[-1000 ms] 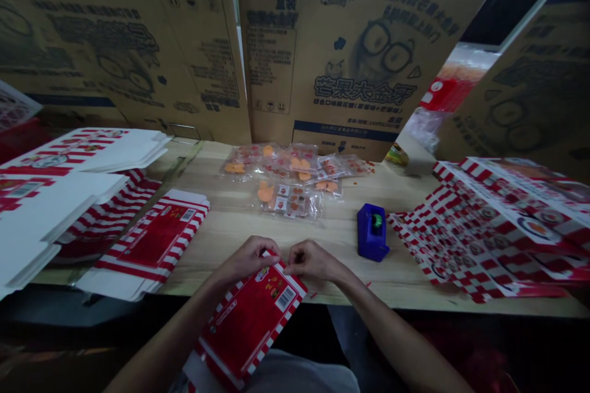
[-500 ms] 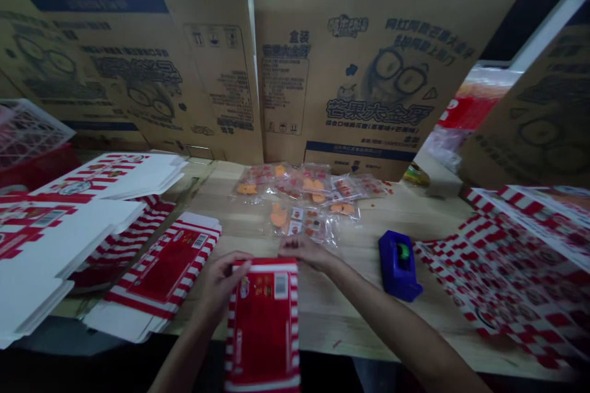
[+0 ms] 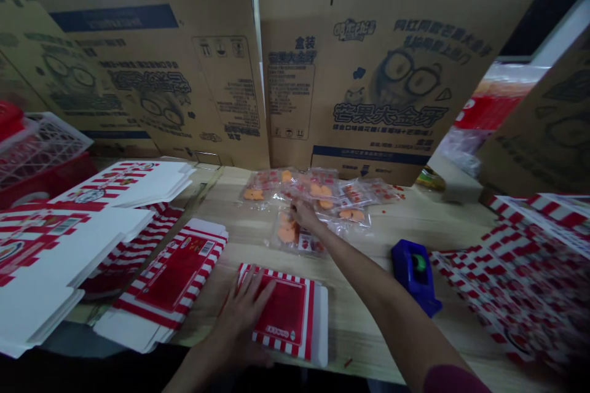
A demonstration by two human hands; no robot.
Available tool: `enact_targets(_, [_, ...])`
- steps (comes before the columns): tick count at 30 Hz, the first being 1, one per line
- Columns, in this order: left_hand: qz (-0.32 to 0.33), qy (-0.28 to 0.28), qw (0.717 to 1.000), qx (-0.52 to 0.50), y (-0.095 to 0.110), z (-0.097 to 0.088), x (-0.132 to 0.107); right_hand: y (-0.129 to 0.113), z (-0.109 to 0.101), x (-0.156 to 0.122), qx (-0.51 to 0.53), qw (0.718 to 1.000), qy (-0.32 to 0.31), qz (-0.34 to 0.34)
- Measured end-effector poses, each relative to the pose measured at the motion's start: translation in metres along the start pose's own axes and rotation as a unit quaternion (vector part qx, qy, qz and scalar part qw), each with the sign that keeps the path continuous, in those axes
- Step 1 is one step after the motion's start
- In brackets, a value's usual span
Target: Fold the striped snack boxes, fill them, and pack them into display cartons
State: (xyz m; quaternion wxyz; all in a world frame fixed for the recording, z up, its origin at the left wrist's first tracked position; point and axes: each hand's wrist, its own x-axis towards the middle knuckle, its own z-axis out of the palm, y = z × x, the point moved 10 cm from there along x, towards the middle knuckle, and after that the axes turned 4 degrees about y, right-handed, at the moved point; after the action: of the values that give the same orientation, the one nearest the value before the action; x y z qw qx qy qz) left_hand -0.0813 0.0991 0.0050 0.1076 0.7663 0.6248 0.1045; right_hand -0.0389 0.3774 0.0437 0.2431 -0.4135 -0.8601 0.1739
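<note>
My left hand (image 3: pixel 246 304) lies with its fingers spread on a flat red-and-white striped carton (image 3: pixel 283 313) at the front of the table. My right hand (image 3: pixel 304 215) reaches over a pile of clear packets (image 3: pixel 322 190) holding orange pieces. Its fingers are bent together at the upper edge of the nearest packet (image 3: pixel 288 233); what they pinch, if anything, is hidden. Left of my left hand, a stack of similar flat cartons (image 3: pixel 179 267) rests on the table. A blue tape dispenser (image 3: pixel 412 273) stands right of my right forearm.
White-and-red printed cartons (image 3: pixel 99 233) are piled on the left, before a white crate (image 3: pixel 43 150). Large cardboard boxes (image 3: pixel 350 86) wall off the back. Red-checked cartons (image 3: pixel 520 276) fill the right side. Behind the right box edge is a yellowish packet (image 3: pixel 431 179).
The carton, upright in my left hand before, now lies turned on the table under that hand, its fingers spread. My right hand has moved farther back onto the packets. The view shifted slightly.
</note>
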Motion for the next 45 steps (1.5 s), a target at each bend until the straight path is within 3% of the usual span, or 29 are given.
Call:
enact_targets(2, [0.049, -0.084, 0.995, -0.002, 0.015, 0.007, 0.018, -0.005, -0.015, -0.013, -0.005, 1.0, 0.005, -0.028])
enact_targets(5, [0.098, -0.138, 0.986, 0.005, 0.028, 0.016, 0.036, -0.002, -0.05, -0.042, -0.015, 0.999, 0.03, -0.035])
enact_targets(9, [0.079, -0.088, 0.993, 0.029, 0.028, 0.014, 0.042, 0.022, -0.097, -0.095, -0.019, 0.996, 0.083, 0.014])
enact_targets(12, [0.013, -0.013, 0.998, 0.053, 0.017, 0.002, 0.037, 0.042, -0.111, -0.137, 0.02, 0.994, 0.097, 0.053])
enact_targets(17, [-0.011, 0.054, 0.996, 0.074, 0.021, -0.009, 0.03, 0.053, -0.088, -0.181, 0.051, 0.995, 0.046, 0.074])
enact_targets(22, [-0.012, 0.111, 0.989, 0.095, 0.034, -0.018, 0.032, 0.024, -0.059, -0.189, 0.071, 0.997, -0.04, 0.01])
enact_targets(25, [0.009, 0.108, 0.99, 0.089, 0.044, -0.014, 0.034, 0.002, -0.04, -0.197, 0.044, 0.992, -0.115, -0.04])
enact_targets(28, [0.011, 0.085, 0.993, 0.077, 0.047, -0.007, 0.037, -0.003, -0.023, -0.204, 0.033, 0.988, -0.148, -0.031])
enact_targets(31, [-0.005, 0.033, 0.997, 0.064, 0.043, 0.004, 0.041, 0.013, -0.024, -0.205, 0.12, 0.989, -0.082, 0.039])
enact_targets(33, [-0.014, 0.002, 0.999, 0.052, 0.04, 0.01, 0.042, 0.04, -0.044, -0.209, 0.173, 0.979, 0.03, 0.102])
enact_targets(36, [-0.026, -0.015, 0.999, 0.041, 0.035, 0.014, 0.04, 0.085, -0.081, -0.232, 0.147, 0.958, 0.162, 0.187])
enact_targets(39, [-0.036, -0.011, 0.998, 0.043, 0.032, 0.015, 0.039, 0.114, -0.099, -0.258, 0.103, 0.948, 0.161, 0.255])
enact_targets(41, [-0.041, -0.009, 0.998, 0.044, 0.033, 0.016, 0.04, 0.115, -0.096, -0.269, 0.119, 0.943, 0.14, 0.277])
enact_targets(43, [-0.043, -0.007, 0.998, 0.042, 0.036, 0.017, 0.041, 0.097, -0.084, -0.273, 0.171, 0.939, 0.125, 0.271])
enact_targets(45, [-0.037, -0.006, 0.999, 0.039, 0.043, 0.02, 0.043, 0.064, -0.061, -0.268, 0.264, 0.933, 0.09, 0.23])
